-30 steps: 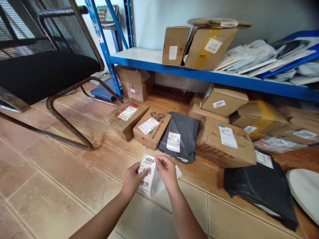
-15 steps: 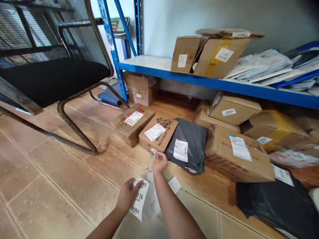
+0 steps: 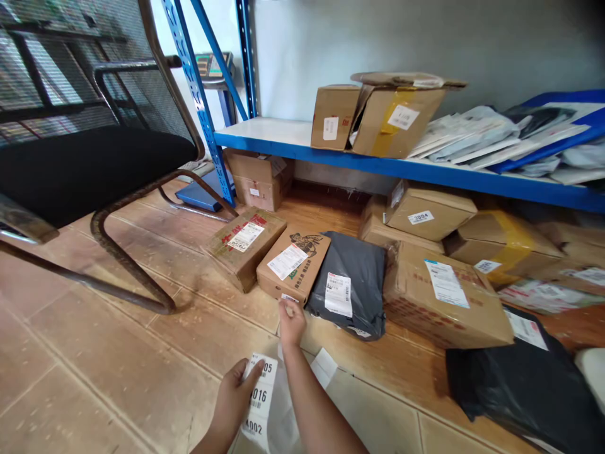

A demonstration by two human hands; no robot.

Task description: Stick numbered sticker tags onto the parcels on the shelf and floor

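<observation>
Pinching a small label (image 3: 290,297), peeled off since a second ago, against the front of a printed brown carton (image 3: 278,284) with the right hand (image 3: 292,323) at center frame, close between a red-printed box (image 3: 234,261) and a dark bag (image 3: 363,271); gripping a white label strip (image 3: 258,403), curled and black-numbered, in the left hand (image 3: 231,394), lower center, with tiled floor (image 3: 108,359) lying open at lower left.

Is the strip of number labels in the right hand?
No, the left hand holds the label strip, while the right hand is at the front of the printed box.
</observation>
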